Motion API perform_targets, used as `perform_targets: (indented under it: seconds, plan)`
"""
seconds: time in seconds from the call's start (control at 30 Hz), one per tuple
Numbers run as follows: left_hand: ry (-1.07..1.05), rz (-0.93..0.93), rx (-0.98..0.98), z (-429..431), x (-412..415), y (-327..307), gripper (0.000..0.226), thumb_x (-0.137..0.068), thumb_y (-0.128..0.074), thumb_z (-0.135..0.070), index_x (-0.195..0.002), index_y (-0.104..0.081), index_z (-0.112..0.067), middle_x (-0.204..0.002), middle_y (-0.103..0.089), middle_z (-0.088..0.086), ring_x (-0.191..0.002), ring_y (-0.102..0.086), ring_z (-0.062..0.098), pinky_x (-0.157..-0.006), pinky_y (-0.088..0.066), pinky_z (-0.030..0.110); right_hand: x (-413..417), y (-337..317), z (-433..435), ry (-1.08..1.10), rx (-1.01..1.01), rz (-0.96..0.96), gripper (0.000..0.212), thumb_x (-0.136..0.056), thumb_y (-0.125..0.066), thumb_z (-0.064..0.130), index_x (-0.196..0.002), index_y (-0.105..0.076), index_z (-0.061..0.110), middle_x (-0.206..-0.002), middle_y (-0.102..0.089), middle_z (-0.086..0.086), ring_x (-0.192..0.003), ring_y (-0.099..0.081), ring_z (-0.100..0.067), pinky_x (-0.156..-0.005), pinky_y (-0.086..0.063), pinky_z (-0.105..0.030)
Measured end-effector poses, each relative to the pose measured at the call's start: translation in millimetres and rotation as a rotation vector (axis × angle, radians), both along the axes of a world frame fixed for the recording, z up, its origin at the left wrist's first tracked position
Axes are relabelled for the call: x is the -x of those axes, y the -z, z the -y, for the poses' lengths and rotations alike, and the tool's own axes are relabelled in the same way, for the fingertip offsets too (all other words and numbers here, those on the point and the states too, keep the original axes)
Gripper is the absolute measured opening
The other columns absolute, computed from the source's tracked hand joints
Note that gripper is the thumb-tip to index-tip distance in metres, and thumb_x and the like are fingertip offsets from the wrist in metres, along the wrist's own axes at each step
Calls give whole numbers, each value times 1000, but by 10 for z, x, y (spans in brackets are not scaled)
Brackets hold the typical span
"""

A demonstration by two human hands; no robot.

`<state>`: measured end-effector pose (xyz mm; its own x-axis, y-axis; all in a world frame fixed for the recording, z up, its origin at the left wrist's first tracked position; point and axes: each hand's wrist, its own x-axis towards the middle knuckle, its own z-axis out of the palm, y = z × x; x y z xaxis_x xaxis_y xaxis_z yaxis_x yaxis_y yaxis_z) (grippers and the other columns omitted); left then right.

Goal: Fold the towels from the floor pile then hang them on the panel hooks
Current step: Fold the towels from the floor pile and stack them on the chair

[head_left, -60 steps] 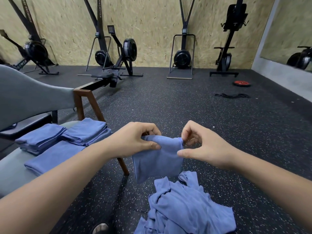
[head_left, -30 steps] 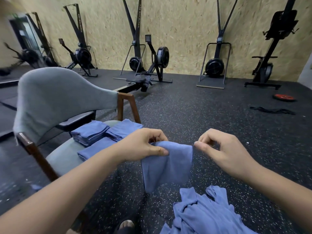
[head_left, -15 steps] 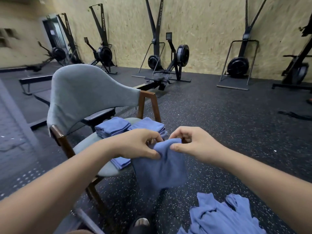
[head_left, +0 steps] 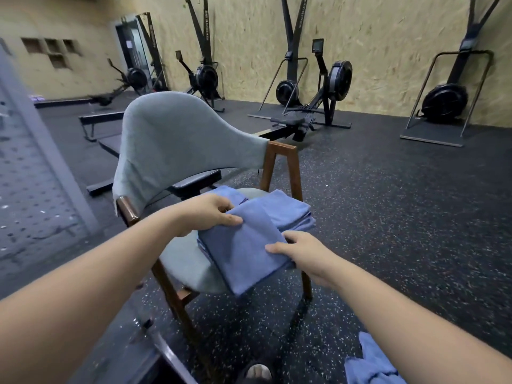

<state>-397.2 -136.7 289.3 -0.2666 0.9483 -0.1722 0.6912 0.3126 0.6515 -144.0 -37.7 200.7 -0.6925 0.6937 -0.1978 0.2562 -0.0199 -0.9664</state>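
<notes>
Both hands hold one folded towel [head_left: 243,253] over the front of the chair seat [head_left: 185,264]. The left hand [head_left: 206,214] grips its far left corner, thumb flat on top and fingers curled over the edge. The right hand [head_left: 302,253] pinches the near right edge with the thumb lying on the cloth. Its fingers are partly hidden by the towel, so I cannot tell how far they wrap under.

The towel lies tilted between the hands, its near corner reaching past the seat's front rim (whether its underside touches the seat is hidden). Just beyond the right hand, a stack of folded towels [head_left: 291,212] sits on the seat. A second stack [head_left: 230,194] shows just past the left hand's fingers.

The floor pile [head_left: 371,364] of loose blue cloth lies below the right forearm, well apart from both hands. A blurred pegboard panel [head_left: 30,173] stands well out to the left of the left arm. A rowing machine [head_left: 318,106] stands far beyond the hands, behind the chair.
</notes>
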Motion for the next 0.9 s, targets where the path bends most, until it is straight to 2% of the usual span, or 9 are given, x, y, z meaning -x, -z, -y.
perform_targets:
  seconds: [0.07,0.17,0.23,0.3,0.4,0.53,0.63,0.77,0.9]
  plan:
    - [-114,19,19,-128,189,168,38,-89,-82,-52,-100,-78,-16,-102,-73,10,-88,-61,23,-74,-42,36,214,56,-6,130,37,-29,34,-87,-86,27,-108,-72,3,-113,-78,-18,-92,-73,-26,-79,-62,-47]
    - [-210,-20,39,-291,340,385,43,-93,-78,-47,-106,-73,-7,-98,-67,9,-86,-56,24,-72,-38,36,451,70,-31,277,-105,12,20,-89,-85,26,-97,-73,11,-96,-78,-5,-90,-73,-24,-80,-62,-46]
    - [-225,-114,18,-374,383,503,37,-96,-75,-46,-104,-72,-10,-105,-71,8,-97,-62,27,-77,-44,37,543,48,-41,316,-304,131,27,-89,-83,35,-101,-67,17,-93,-70,7,-89,-66,-19,-70,-49,-35]
    - [-210,-252,10,-414,386,599,27,-98,-73,-46,-99,-68,-19,-103,-71,4,-102,-63,28,-77,-45,35,594,65,-56,329,-477,240,34,-88,-81,44,-104,-59,23,-93,-66,7,-89,-63,-21,-68,-42,-34]
    - [-211,-385,-63,-414,367,775,25,-96,-75,-45,-97,-60,-25,-88,-64,-6,-91,-61,23,-66,-39,34,603,166,-63,315,-672,319,38,-89,-78,51,-105,-52,27,-98,-65,5,-89,-63,-25,-69,-44,-36]
    - [-240,-492,-242,-395,321,873,31,-89,-81,-37,-96,-55,-23,-94,-59,-5,-89,-58,25,-73,-46,40,476,193,-22,292,-770,292,38,-92,-76,52,-106,-52,28,-105,-58,7,-90,-62,-25,-76,-52,-40]
    - [-163,-548,-298,-403,150,763,18,-92,-72,-26,-95,-54,-27,-98,-56,-6,-90,-57,25,-73,-43,39,263,171,-12,255,-814,246,30,-95,-73,51,-105,-54,30,-100,-58,12,-88,-63,-20,-78,-55,-42]
    - [19,-566,-376,-476,-367,637,5,-93,-63,-19,-93,-61,-24,-87,-60,-8,-90,-59,23,-74,-49,40,-263,134,-38,229,-857,265,19,-100,-67,44,-108,-55,32,-90,-62,14,-87,-63,-14,-79,-56,-43]
    - [252,-635,-387,-582,-1108,728,5,-92,-62,-16,-94,-65,-19,-91,-66,2,-85,-62,31,-69,-52,43,-981,206,-99,250,-861,373,26,-104,-65,41,-123,-55,28,-89,-62,15,-87,-62,-14,-80,-55,-44]
